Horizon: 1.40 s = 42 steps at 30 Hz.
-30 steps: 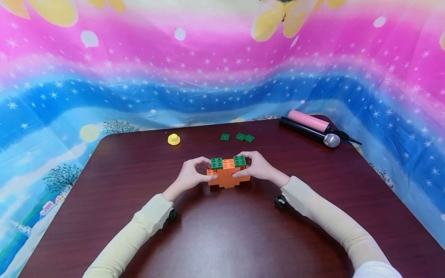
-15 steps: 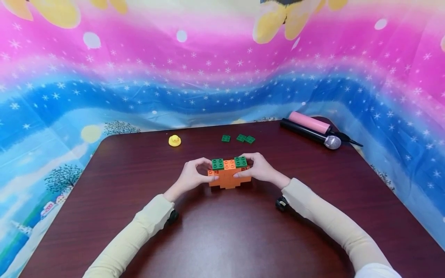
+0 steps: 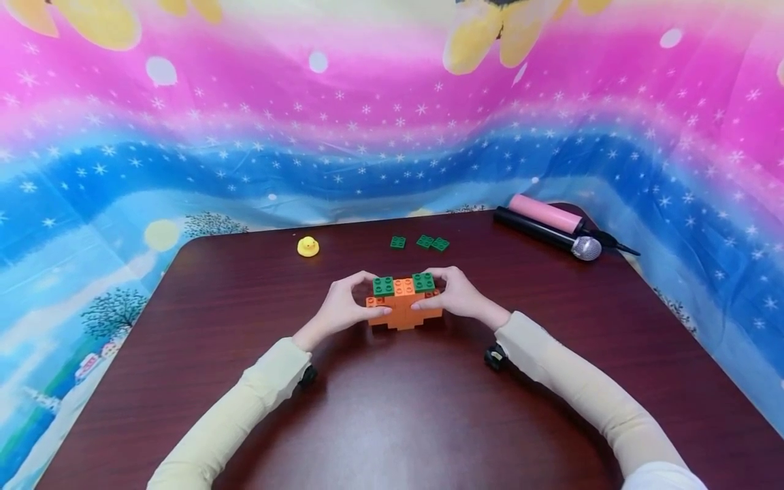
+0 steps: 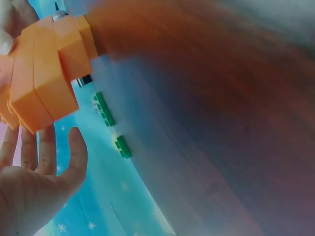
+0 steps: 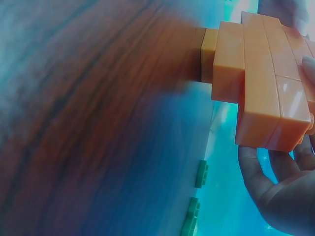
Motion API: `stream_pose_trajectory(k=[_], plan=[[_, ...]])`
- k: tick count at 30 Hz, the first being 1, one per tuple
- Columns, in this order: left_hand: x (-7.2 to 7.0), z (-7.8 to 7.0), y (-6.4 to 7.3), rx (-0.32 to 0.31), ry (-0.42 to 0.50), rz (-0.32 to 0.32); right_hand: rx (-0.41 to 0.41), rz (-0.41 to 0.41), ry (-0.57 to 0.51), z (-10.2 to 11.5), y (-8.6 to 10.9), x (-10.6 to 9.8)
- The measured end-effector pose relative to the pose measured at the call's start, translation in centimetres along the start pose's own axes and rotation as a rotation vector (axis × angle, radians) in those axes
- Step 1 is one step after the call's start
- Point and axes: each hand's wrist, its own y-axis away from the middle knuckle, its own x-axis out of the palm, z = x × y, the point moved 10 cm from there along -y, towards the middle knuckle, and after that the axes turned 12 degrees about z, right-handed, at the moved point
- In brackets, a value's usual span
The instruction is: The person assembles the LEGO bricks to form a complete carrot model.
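An orange toy-brick build (image 3: 403, 311), narrower at its bottom, stands near the table's middle. Two green bricks, the left one (image 3: 382, 286) and the right one (image 3: 422, 282), sit on top at either side of orange studs. My left hand (image 3: 346, 301) grips its left side, thumb across the front and fingers behind. From the other side, my right hand (image 3: 458, 294) holds it likewise. In the left wrist view, the fingers of my left hand (image 4: 42, 182) reach behind the orange bricks (image 4: 44, 73). My right hand's fingers (image 5: 253, 169) lie against the build in the right wrist view.
Several flat green bricks lie behind the build, one alone (image 3: 398, 242) and a pair close together (image 3: 432, 242). A yellow rubber duck (image 3: 308, 247) is at back left. At back right lie a black microphone (image 3: 545, 231) and a pink cylinder (image 3: 546, 213).
My left hand has shifted slightly, its thumb lying farther right across the front of the build. The right hand keeps its hold, and the build stays in nearly the same spot.
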Motion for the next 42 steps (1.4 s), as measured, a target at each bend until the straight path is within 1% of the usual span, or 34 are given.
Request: stream_pose_trajectory(k=[2, 5, 12, 14, 17, 20, 22, 24, 25, 27, 30, 32, 34, 35, 38, 40, 42], plan=[[0.3, -0.3, -0.3, 0.018, 0.018, 0.012, -0.001, 0.000, -0.001, 0.0, -0.2, 0.1], [0.4, -0.4, -0.7, 0.038, 0.019, 0.018, -0.007, 0.002, -0.001, 0.0, -0.6, 0.3], [0.1, 0.2, -0.8, 0.010, 0.021, 0.005, -0.001, -0.010, -0.009, -3.0, -2.0, 0.6], [0.0, 0.2, -0.8, 0.011, 0.023, 0.004, -0.013, -0.002, -0.012, -3.2, -2.2, 0.6], [0.0, 0.2, -0.7, 0.013, 0.028, 0.005, -0.034, 0.044, -0.040, -3.0, -2.3, 0.5], [0.1, 0.2, -0.7, 0.019, 0.034, 0.008, -0.042, 0.109, -0.097, -3.0, -2.3, -0.2], [0.2, 0.3, -0.7, 0.015, 0.036, 0.007, -0.043, 0.141, -0.142, -3.2, -2.3, -1.2], [0.2, 0.3, -0.8, 0.010, 0.041, 0.008, -0.038, 0.149, -0.196, -3.9, -2.4, -2.5], [0.2, 0.3, -0.8, 0.000, 0.044, 0.009, -0.026, 0.141, -0.230, -4.4, -2.5, -3.3], [0.3, 0.4, -0.9, -0.013, 0.052, 0.016, 0.036, 0.098, -0.280, -5.8, -2.7, -4.9], [0.6, 0.4, -0.9, -0.023, 0.060, 0.028, 0.211, -0.018, -0.328, -8.9, -3.0, -7.0], [0.7, 0.3, -1.0, -0.024, 0.063, 0.033, 0.330, -0.101, -0.323, -10.8, -3.0, -8.0], [0.8, 0.2, -1.1, -0.020, 0.062, 0.035, 0.412, -0.184, -0.305, -12.1, -3.0, -8.8], [0.9, 0.2, -1.1, -0.018, 0.062, 0.036, 0.437, -0.229, -0.286, -12.5, -3.1, -9.2], [1.0, 0.1, -1.2, -0.019, 0.058, 0.036, 0.481, -0.330, -0.207, -13.4, -3.1, -10.0], [1.0, 0.0, -1.3, -0.015, 0.050, 0.040, 0.505, -0.379, -0.157, -13.8, -3.2, -10.5], [1.1, -0.2, -1.4, -0.009, 0.036, 0.044, 0.522, -0.402, -0.108, -14.1, -3.3, -10.8]])
